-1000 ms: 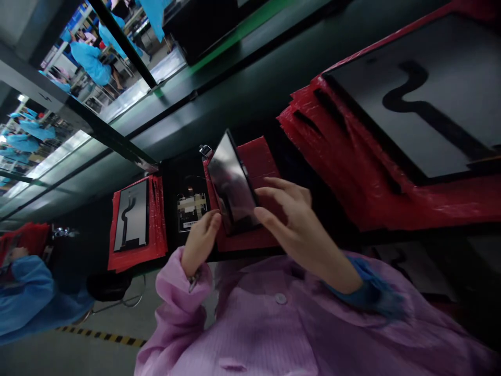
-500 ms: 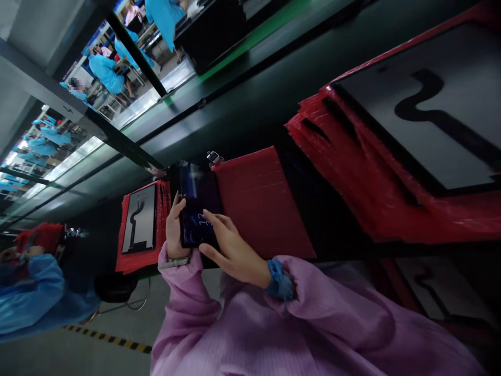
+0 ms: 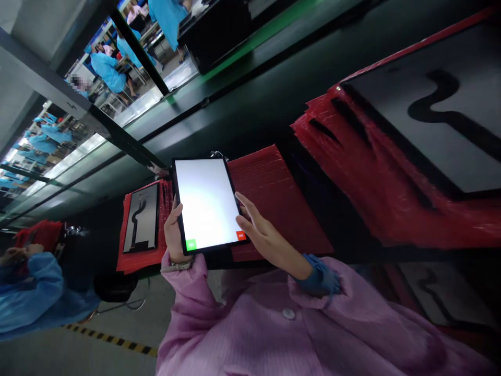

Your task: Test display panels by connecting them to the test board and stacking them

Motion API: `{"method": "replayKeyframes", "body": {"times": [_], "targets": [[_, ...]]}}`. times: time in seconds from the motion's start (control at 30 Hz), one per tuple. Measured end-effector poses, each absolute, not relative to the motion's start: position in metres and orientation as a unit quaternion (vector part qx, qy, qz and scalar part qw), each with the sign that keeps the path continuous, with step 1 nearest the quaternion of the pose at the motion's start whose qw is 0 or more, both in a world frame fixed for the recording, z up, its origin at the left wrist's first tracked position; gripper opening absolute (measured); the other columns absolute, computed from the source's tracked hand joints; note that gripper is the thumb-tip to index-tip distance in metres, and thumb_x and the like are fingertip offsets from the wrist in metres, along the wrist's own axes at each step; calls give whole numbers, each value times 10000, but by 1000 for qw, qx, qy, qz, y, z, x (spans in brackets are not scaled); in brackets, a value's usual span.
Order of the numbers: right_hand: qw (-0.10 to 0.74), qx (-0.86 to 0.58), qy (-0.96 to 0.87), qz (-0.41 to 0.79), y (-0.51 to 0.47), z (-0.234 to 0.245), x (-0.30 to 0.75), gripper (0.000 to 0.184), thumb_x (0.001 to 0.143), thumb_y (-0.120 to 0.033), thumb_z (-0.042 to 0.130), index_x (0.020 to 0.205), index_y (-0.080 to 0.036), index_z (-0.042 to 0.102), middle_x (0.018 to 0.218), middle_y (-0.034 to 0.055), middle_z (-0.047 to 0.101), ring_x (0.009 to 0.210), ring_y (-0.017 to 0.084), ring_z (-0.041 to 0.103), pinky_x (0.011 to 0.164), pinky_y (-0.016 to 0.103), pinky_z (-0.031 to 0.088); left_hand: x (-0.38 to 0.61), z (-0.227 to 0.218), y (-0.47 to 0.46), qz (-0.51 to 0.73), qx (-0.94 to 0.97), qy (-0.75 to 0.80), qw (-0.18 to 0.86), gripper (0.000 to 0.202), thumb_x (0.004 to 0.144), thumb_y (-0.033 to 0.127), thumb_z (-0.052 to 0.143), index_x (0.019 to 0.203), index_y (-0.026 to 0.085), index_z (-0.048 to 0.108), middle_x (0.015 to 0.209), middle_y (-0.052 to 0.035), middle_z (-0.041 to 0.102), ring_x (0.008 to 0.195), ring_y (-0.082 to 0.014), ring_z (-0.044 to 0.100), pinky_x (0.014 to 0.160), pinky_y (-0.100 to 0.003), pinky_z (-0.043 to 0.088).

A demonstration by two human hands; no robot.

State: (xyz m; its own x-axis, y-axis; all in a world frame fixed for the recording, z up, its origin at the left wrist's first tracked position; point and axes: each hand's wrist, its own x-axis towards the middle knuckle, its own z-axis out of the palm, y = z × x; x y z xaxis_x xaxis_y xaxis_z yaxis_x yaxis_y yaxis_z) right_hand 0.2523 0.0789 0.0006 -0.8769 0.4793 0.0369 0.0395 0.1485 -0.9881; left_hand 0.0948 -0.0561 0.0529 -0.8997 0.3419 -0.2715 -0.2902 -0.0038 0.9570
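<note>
A tablet [image 3: 205, 201] with a lit white screen is tilted up in front of me. A green box shows in its lower left screen corner and a red box in its lower right. My left hand [image 3: 175, 230] is closed around the tablet's left edge, thumb at the front, the other fingers mostly hidden. At the right edge is my right hand [image 3: 266, 235], its index finger and thumb apart, their tips at the bezel near the red box. A red bubble-wrap sheet [image 3: 279, 203] lies under and right of the tablet.
To the left, a display panel [image 3: 141, 216] with a dark flex cable rests on red sleeves. Larger in view, another panel [image 3: 422, 151] tops a stack of red sleeves [image 3: 352, 172] at right. A co-worker's blue sleeve [image 3: 35, 297] is at far left. A metal frame post [image 3: 117, 136] crosses behind.
The tablet's dark lock screen has turned white with coloured corner boxes, and its face is turned more toward me. My right hand has moved right, from over the screen to its right edge.
</note>
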Motion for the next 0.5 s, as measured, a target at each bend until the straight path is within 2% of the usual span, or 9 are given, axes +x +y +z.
{"method": "replayKeyframes", "body": {"times": [0.1,0.17,0.27,0.37,0.43,0.5], "targets": [[220,-171,-792,543,87,15,268,751,1024,-734,321,1580,-254,479,1568,155,476,1509,323,397,1227,578,359,108,53,-41,726,31,633,267,451,782,543,647,1049,191,737,1110,-88,798,1157,-354,729,959,-501,612],[257,-185,-822,474,93,18,280,708,1038,-707,313,1565,-276,509,1534,156,497,1489,341,409,1193,597,388,116,51,-25,742,36,602,292,437,774,547,621,988,185,740,1064,-85,801,1182,-349,720,978,-492,604],[296,-187,-846,403,102,16,297,680,1071,-616,327,1674,-304,288,1608,141,434,1498,323,409,1174,561,425,125,45,-2,744,66,572,339,439,814,565,540,950,205,750,1058,-95,803,1243,-351,690,983,-493,597],[295,-201,-862,362,111,14,314,803,1061,-609,386,1711,-277,52,1644,162,387,1490,319,437,1148,519,468,131,39,13,708,110,581,386,623,871,668,392,1088,201,743,1223,-117,772,1327,-379,631,997,-540,584],[281,-222,-866,348,117,15,324,926,1028,-660,434,1707,-233,-29,1606,197,427,1450,333,487,1114,516,500,133,36,17,689,127,584,409,687,868,716,363,1168,210,718,1302,-117,742,1354,-388,608,1011,-558,578],[276,-237,-871,329,123,19,330,1013,991,-719,461,1704,-194,-31,1562,225,461,1422,358,507,1101,541,507,135,32,17,685,129,585,414,704,858,746,373,1195,227,709,1321,-113,732,1360,-383,603,1013,-552,581]]}}
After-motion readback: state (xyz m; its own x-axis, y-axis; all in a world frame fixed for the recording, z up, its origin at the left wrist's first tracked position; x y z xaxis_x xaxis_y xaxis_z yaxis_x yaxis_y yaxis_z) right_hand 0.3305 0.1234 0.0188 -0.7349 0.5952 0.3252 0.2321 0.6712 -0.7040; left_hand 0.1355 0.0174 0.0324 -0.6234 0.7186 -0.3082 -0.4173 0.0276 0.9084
